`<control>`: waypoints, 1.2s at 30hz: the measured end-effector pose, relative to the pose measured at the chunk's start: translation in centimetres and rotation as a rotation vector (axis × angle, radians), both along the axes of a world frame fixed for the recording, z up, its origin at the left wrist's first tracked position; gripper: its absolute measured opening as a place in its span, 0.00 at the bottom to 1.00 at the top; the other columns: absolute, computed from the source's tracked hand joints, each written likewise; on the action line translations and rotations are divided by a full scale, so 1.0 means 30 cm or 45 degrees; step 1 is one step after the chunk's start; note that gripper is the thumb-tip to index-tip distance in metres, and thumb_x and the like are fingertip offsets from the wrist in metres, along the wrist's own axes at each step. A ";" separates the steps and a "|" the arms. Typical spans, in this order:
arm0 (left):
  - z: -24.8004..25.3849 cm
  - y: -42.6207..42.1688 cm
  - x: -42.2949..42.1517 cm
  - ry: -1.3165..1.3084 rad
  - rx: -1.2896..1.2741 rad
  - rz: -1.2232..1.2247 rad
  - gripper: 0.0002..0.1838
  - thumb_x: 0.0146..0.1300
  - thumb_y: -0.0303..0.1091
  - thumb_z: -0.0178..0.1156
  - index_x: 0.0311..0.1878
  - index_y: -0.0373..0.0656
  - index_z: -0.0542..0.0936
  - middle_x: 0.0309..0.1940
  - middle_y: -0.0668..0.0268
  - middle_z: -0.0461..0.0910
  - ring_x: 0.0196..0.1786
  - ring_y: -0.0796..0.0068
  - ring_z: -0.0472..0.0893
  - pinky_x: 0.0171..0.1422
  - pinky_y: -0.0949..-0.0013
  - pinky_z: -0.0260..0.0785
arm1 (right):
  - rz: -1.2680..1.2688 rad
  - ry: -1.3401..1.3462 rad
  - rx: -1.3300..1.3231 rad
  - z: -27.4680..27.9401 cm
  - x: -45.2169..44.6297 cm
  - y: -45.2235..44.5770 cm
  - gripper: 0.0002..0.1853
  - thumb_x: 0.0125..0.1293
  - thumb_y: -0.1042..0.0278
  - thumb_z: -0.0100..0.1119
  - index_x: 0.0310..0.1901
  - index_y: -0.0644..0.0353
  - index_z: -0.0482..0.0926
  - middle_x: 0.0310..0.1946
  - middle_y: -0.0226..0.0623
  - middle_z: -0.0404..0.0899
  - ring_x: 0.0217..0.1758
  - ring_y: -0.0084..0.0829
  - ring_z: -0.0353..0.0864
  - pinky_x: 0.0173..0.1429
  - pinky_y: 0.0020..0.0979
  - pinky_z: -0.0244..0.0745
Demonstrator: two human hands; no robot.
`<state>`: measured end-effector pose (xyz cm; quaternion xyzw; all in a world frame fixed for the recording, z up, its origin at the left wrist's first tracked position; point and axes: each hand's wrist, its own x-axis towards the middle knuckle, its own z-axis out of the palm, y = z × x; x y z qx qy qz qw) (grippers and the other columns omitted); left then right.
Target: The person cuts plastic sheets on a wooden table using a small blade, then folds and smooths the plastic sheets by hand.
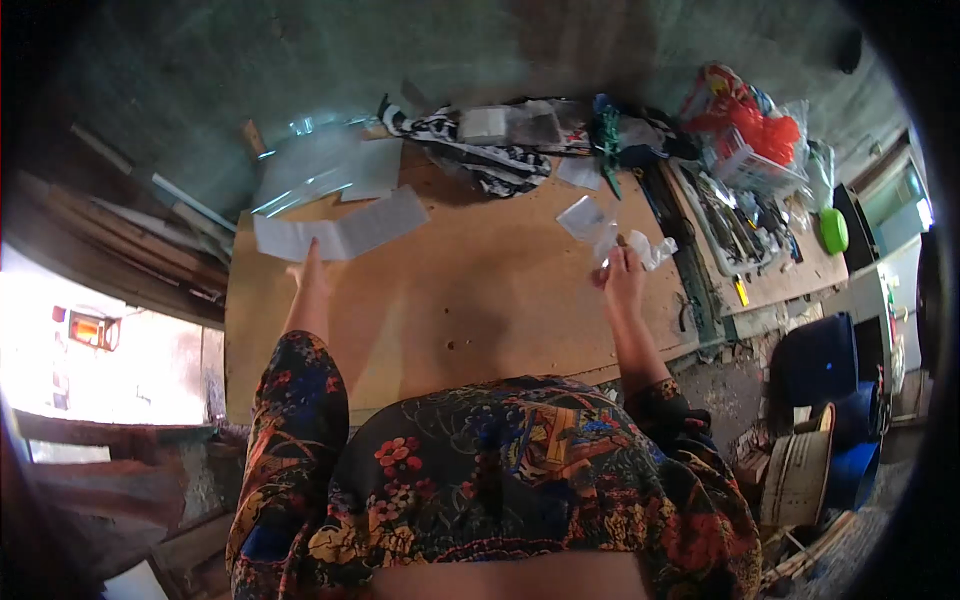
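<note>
My left hand (308, 275) grips the lower edge of a long white sheet (375, 225), which has a fold across its middle and looks like paper or foam. The thumb lies on its front; the other fingers are partly hidden. Over the right half of the board, my right hand (622, 272) is closed on a crumpled piece of thin whitish plastic (652, 250). Just beyond that hand lies a small white square (581, 217), with a paler flat piece (579, 173) farther back.
Clear plastic sheets (310, 170) lie at the back left of the wooden board (450, 300). A black-and-white cloth (480, 155) sits along the wall. To the right are a tray of tools (735, 225), a basket with red bags (755, 155), a green container (833, 231) and blue chairs (818, 360).
</note>
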<state>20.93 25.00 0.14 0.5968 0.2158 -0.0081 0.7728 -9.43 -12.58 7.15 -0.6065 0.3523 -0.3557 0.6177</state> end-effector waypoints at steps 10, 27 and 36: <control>0.289 -0.477 -0.750 -0.136 -0.047 -1.569 0.31 0.61 0.51 0.51 0.61 0.41 0.62 0.45 0.67 0.73 0.49 0.74 0.72 0.55 0.67 0.65 | 0.577 -0.050 0.374 0.077 0.039 0.401 0.10 0.67 0.63 0.46 0.32 0.59 0.71 0.16 0.27 0.69 0.15 0.20 0.67 0.19 0.25 0.63; 0.276 -0.371 -0.584 -0.497 0.564 -1.317 0.09 0.52 0.32 0.63 0.35 0.40 0.78 0.51 0.59 0.71 0.53 0.67 0.72 0.52 0.66 0.67 | 1.376 0.001 0.519 0.238 0.017 0.200 0.15 0.60 0.53 0.57 0.31 0.58 0.71 0.10 0.22 0.59 0.10 0.18 0.56 0.16 0.23 0.53; 0.525 -0.254 -0.468 -1.337 1.298 -1.353 0.04 0.49 0.33 0.63 0.26 0.45 0.80 0.51 0.64 0.71 0.57 0.59 0.66 0.64 0.60 0.53 | 1.289 0.537 -1.037 0.232 -0.009 0.095 0.09 0.54 0.68 0.59 0.35 0.63 0.77 0.21 0.38 0.75 0.27 0.27 0.77 0.32 0.30 0.70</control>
